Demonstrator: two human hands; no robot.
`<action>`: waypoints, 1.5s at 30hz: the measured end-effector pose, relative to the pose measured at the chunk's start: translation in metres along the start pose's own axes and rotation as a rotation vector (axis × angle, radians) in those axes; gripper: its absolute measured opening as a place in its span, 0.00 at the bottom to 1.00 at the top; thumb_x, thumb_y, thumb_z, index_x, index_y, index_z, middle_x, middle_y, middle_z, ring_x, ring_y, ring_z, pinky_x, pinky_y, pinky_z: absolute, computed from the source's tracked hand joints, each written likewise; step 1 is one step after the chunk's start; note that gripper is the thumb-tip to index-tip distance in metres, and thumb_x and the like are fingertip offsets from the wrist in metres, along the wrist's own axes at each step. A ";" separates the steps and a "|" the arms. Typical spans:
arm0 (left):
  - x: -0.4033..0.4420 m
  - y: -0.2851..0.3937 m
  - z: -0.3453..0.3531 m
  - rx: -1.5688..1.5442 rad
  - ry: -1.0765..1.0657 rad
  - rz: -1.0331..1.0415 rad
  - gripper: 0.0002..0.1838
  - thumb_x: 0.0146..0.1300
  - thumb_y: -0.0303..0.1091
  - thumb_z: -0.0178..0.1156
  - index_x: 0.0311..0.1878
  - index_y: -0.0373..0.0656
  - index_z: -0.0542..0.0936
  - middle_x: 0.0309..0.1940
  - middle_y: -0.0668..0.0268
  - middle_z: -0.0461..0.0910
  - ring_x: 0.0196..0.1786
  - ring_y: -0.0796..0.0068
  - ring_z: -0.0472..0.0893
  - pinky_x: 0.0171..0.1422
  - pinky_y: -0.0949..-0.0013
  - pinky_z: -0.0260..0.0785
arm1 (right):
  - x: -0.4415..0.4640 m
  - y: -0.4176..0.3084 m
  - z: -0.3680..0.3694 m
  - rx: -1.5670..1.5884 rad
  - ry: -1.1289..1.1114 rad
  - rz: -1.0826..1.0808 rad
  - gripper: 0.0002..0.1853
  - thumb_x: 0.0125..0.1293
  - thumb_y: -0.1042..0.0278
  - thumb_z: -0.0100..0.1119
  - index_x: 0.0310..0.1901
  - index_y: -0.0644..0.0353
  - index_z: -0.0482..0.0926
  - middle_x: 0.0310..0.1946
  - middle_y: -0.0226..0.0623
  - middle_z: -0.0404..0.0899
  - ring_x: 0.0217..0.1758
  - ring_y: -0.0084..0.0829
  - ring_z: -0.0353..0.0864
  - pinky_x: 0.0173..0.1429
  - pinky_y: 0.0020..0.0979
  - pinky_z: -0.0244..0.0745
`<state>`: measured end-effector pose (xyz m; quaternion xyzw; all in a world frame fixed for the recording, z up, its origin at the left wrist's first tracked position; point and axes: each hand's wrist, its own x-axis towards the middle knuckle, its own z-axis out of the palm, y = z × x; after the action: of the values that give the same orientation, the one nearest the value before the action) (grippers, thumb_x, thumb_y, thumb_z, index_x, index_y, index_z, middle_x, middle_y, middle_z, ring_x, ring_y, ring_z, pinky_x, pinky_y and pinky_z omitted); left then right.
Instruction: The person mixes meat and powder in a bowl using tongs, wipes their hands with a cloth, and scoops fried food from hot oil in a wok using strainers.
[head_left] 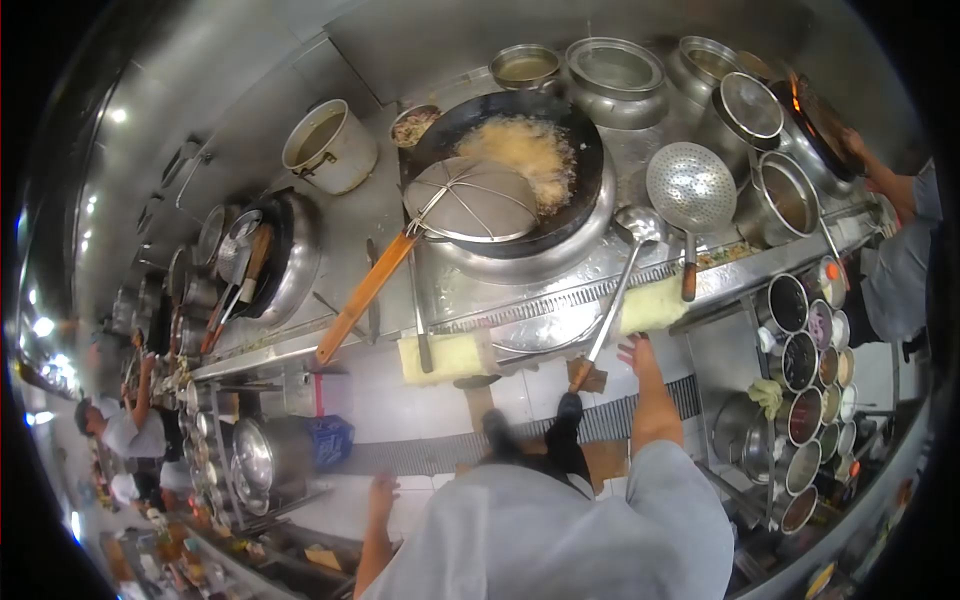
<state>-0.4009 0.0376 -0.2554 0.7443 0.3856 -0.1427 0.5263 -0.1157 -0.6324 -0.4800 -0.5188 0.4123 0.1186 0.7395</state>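
Observation:
Food bubbles in oil in a large black wok (590, 150), with a wire strainer (475, 195) lying over its near left part. The strainer's wooden handle (370, 295) points toward the front left. My right hand (635, 352) is at the stove's front edge, beside a folded yellowish cloth (655, 305), fingers apart and holding nothing that shows. A ladle (638, 225) lies across the edge, its handle end left of that hand. Low at my left side hangs my left hand (383, 492), with fingers apart and nothing in it. A second folded cloth (440, 358) lies on the edge.
A perforated skimmer (692, 188) and a metal pot (785, 200) are on the right of the stove. A white pot (330, 150) stands at the back left. Sauce containers (800, 360) line the right side. Co-workers are at the far right (900, 270) and far left (135, 430).

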 end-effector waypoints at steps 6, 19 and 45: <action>-0.009 0.008 0.031 0.281 -0.072 0.054 0.21 0.65 0.36 0.57 0.59 0.42 0.73 0.45 0.59 0.80 0.41 0.71 0.81 0.40 0.69 0.76 | 0.021 -0.026 0.011 -0.298 -0.012 0.022 0.20 0.70 0.58 0.45 0.61 0.53 0.65 0.55 0.46 0.72 0.44 0.53 0.81 0.36 0.49 0.79; -0.057 -0.088 0.028 0.509 -0.245 0.136 0.17 0.65 0.31 0.53 0.57 0.44 0.75 0.34 0.63 0.82 0.36 0.72 0.80 0.35 0.69 0.76 | 0.081 -0.001 -0.007 -0.572 -0.063 0.079 0.10 0.64 0.70 0.51 0.46 0.57 0.76 0.39 0.42 0.79 0.30 0.46 0.84 0.26 0.47 0.79; 0.006 -0.114 0.043 0.516 -0.477 0.207 0.16 0.66 0.39 0.55 0.53 0.44 0.80 0.50 0.58 0.81 0.56 0.66 0.78 0.59 0.63 0.70 | -0.103 0.052 0.047 -1.033 -0.628 0.079 0.20 0.66 0.55 0.56 0.56 0.55 0.74 0.40 0.33 0.80 0.36 0.31 0.81 0.29 0.33 0.79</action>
<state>-0.4717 0.0190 -0.3532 0.8333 0.1261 -0.3508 0.4082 -0.1887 -0.5434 -0.4334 -0.7351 0.0822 0.4784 0.4733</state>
